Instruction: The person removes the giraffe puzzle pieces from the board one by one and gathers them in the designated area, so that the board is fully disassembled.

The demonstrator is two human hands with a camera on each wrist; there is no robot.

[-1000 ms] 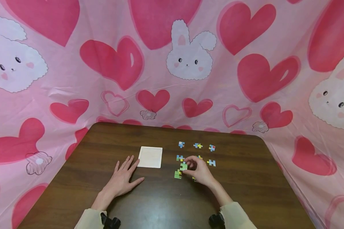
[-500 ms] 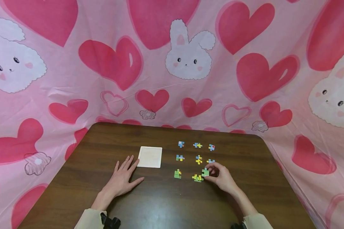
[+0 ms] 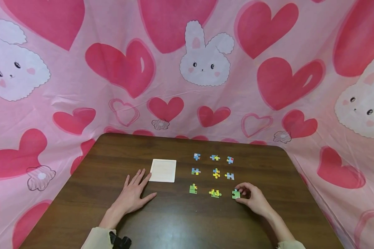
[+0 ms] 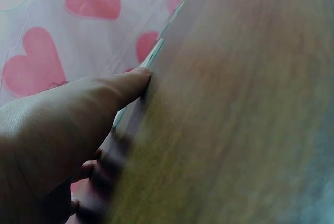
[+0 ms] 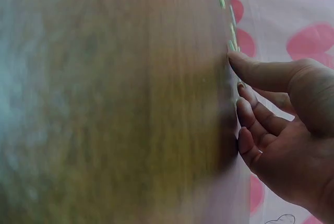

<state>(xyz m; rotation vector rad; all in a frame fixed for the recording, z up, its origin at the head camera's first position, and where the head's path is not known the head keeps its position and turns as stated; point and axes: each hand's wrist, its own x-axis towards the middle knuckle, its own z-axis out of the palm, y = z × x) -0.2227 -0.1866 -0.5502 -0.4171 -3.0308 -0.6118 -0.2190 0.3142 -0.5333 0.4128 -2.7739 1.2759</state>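
My right hand (image 3: 254,200) pinches a green jigsaw piece (image 3: 236,194) between thumb and fingertips, at the near right end of a loose grid of pieces. Left of it lies a yellow-green jigsaw piece (image 3: 215,193), and a blue one (image 3: 229,176) is just beyond. My left hand (image 3: 130,197) rests on the table with fingers spread. Its index fingertip touches the left edge of a pale square puzzle tray (image 3: 163,181). In the right wrist view, the thumb (image 5: 266,73) and fingers meet the tabletop, but the piece there is hard to make out.
Several other jigsaw pieces lie apart in rows, including a green one (image 3: 193,188) and a blue one with a red spot (image 3: 230,159). Beyond the brown wooden table (image 3: 174,221) hangs a pink cloth (image 3: 174,83) with hearts and rabbits.
My right hand has carried the green jigsaw piece rightward and nearer, from beside the left column to the right end of the near row. The left hand has stayed put.
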